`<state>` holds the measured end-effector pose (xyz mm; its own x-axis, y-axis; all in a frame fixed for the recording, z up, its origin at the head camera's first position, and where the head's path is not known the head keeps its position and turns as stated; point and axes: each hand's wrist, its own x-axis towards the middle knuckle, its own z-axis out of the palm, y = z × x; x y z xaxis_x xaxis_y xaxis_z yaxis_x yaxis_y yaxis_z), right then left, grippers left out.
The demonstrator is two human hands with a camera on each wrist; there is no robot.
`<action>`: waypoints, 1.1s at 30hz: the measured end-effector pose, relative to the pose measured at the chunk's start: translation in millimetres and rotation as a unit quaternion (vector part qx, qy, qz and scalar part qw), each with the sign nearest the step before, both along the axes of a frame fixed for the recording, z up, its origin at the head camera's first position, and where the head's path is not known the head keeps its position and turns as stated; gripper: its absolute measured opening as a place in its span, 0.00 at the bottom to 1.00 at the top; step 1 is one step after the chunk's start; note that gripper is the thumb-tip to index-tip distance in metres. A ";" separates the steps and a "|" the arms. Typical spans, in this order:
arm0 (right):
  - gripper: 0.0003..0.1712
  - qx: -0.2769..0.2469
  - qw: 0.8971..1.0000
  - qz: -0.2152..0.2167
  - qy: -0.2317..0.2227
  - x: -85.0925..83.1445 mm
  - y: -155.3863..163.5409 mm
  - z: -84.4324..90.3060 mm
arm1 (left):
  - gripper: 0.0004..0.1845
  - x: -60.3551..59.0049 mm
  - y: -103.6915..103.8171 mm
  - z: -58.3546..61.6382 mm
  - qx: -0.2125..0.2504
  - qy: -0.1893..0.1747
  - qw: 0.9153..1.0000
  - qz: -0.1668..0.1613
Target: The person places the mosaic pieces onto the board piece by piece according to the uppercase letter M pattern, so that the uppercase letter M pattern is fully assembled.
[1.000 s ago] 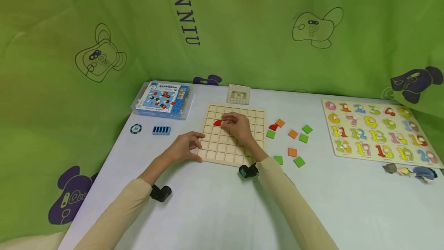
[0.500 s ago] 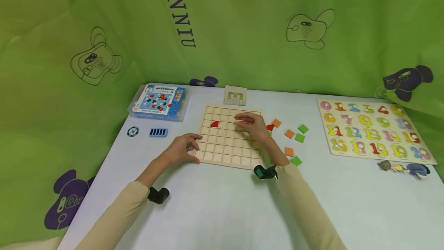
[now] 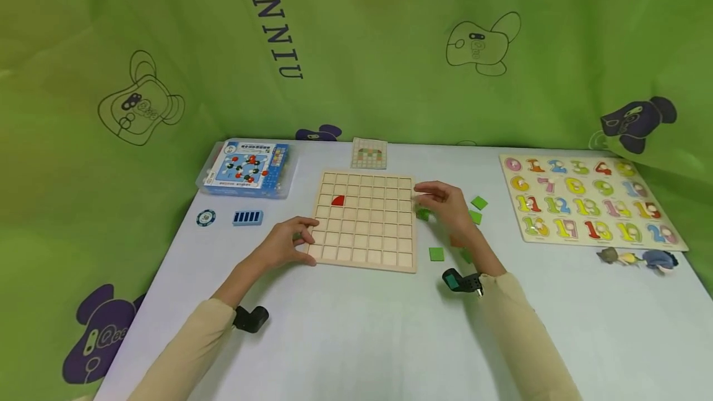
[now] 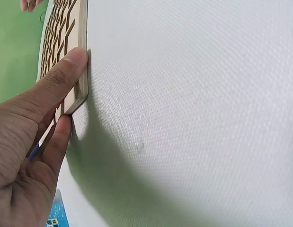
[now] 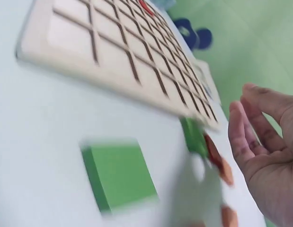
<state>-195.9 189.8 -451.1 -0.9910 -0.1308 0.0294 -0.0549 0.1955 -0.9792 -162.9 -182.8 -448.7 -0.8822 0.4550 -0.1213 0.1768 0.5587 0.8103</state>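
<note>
The wooden grid board lies in front of me with one red quarter-round piece in a cell at its upper left. My left hand holds the board's lower left corner; in the left wrist view its thumb lies on the edge and a fingertip touches the side. Past the board's right edge hovers my right hand, its fingers loosely bent and nothing between them. Below it are loose tiles, among them a green square tile and a partly covered orange tile. In the right wrist view a red piece also shows.
Behind the board lies a pattern card. A boxed molecule set, a round chip and a blue block are on the left. To the right are a number puzzle and small figures.
My right hand has moved right from beside the red piece, off the board and over the loose tiles. The red piece stays in its cell, and my left hand keeps its place on the board.
</note>
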 end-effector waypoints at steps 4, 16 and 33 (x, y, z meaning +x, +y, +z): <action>0.19 0.023 0.999 -0.027 0.009 4.8 23.7 2.1 | 0.16 -0.2 0.0 0.4 0.003 -0.004 1.000 0.000; 0.20 0.042 0.996 -0.070 0.036 16.0 65.6 3.7 | 0.16 0.9 -1.5 1.4 0.012 0.005 1.000 -0.008; 0.19 0.176 0.973 -0.148 0.026 27.9 106.4 -10.8 | 0.16 1.0 -2.5 -1.2 0.014 0.016 1.000 -0.017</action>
